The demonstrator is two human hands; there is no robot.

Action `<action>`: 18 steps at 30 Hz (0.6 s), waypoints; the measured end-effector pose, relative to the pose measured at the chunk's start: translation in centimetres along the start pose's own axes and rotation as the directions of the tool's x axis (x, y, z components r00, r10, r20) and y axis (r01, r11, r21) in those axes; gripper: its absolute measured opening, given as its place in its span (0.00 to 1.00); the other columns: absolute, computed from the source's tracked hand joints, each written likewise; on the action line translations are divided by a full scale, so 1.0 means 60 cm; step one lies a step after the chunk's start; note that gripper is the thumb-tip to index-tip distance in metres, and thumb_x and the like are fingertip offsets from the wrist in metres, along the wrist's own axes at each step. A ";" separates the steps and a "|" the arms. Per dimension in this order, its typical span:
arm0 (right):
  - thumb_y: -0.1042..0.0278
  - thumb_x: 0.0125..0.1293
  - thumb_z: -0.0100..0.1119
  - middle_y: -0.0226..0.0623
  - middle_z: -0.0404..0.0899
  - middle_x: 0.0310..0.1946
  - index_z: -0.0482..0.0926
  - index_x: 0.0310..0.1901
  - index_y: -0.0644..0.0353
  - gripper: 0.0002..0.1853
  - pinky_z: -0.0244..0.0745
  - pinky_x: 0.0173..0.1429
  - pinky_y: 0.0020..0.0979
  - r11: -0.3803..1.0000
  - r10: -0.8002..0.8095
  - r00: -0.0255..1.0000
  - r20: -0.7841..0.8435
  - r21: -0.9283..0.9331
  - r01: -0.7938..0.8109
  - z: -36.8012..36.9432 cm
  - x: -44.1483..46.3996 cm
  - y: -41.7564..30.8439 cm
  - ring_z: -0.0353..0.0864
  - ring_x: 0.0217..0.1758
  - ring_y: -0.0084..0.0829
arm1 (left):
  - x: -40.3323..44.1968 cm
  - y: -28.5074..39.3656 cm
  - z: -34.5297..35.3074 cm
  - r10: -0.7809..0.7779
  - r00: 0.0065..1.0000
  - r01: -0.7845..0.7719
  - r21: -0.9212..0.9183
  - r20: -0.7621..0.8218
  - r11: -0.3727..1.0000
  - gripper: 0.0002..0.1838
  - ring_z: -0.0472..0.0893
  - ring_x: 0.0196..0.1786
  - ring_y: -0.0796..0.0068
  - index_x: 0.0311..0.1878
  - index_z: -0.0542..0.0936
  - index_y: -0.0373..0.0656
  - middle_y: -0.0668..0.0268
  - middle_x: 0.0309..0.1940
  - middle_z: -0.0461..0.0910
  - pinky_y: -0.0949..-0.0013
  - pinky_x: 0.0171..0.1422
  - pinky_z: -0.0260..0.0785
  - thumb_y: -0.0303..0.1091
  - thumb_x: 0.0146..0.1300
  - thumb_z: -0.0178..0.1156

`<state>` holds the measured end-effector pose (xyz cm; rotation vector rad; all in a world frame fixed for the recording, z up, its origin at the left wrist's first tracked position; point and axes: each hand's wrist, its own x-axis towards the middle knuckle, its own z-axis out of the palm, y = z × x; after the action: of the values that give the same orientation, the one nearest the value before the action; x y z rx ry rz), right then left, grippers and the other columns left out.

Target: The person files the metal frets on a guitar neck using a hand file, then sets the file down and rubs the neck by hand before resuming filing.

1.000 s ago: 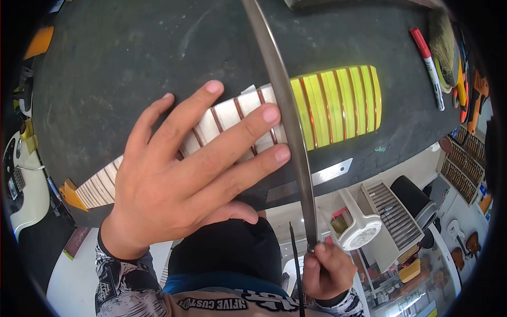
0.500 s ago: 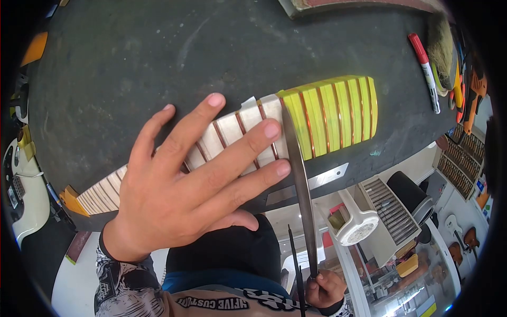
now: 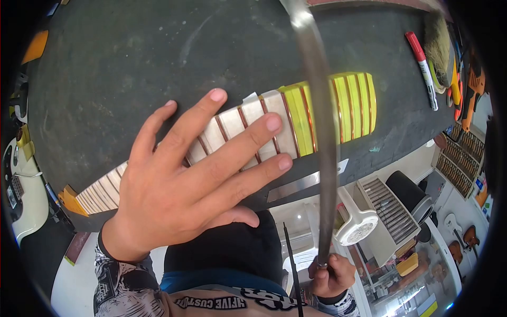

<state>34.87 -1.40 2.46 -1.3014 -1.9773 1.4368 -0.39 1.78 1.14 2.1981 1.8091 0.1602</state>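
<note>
A guitar neck (image 3: 108, 185) lies diagonally on the dark bench, copper-coloured frets showing between strips of tape. White tape covers most of it, and yellow-green tape (image 3: 356, 105) covers its right end. My left hand (image 3: 185, 174) rests palm down across the white-taped part, fingers spread. In my right hand (image 3: 334, 274), low in the view, is the lower end of a long metal file (image 3: 323, 121). The file extends upward, blurred, across the yellow-green section; whether it touches the frets I cannot tell. Its handle is mostly hidden in the fist.
A steel ruler (image 3: 296, 187) lies along the bench's near edge. A red-capped marker (image 3: 422, 68) and a brush (image 3: 438, 42) sit at the right. Beyond the edge are a white machine (image 3: 359, 224) and a file tray (image 3: 391, 211). A thin black rod (image 3: 292, 259) stands near my body.
My right hand and the file have moved right and up, from the border of the white and yellow-green tape to across the yellow-green section. My left hand stays nearly in place.
</note>
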 end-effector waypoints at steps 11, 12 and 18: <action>0.63 0.73 0.59 0.35 0.77 0.17 0.73 0.63 0.55 0.20 0.65 0.18 0.25 0.991 -0.093 0.995 -0.027 -0.097 0.090 -0.005 -0.084 0.050 0.75 0.14 0.25 | 0.006 -0.002 0.015 0.121 0.983 -0.113 0.062 -0.140 0.992 0.38 0.76 0.62 0.42 0.58 0.84 0.55 0.56 0.64 0.76 0.49 0.63 0.71 0.69 0.48 0.62; 0.63 0.73 0.59 0.35 0.77 0.18 0.73 0.63 0.55 0.20 0.65 0.18 0.25 0.989 -0.115 0.993 -0.029 -0.101 0.112 -0.003 -0.090 0.054 0.75 0.14 0.24 | 0.007 -0.003 0.018 0.150 0.976 -0.139 0.081 -0.159 0.987 0.39 0.76 0.62 0.41 0.58 0.84 0.53 0.54 0.64 0.76 0.50 0.63 0.71 0.69 0.48 0.62; 0.70 0.70 0.59 0.37 0.78 0.19 0.75 0.61 0.57 0.18 0.69 0.20 0.25 0.988 -0.145 0.989 -0.004 -0.055 0.144 0.006 -0.108 0.088 0.75 0.15 0.25 | 0.009 -0.046 0.058 0.389 0.868 -0.311 0.271 -0.308 0.911 0.42 0.76 0.64 0.43 0.59 0.83 0.49 0.51 0.64 0.75 0.50 0.68 0.69 0.69 0.45 0.64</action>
<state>40.33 -6.72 -1.01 -1.1574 -2.0726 1.3161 -1.95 2.28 -3.00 2.7972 1.6279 0.4936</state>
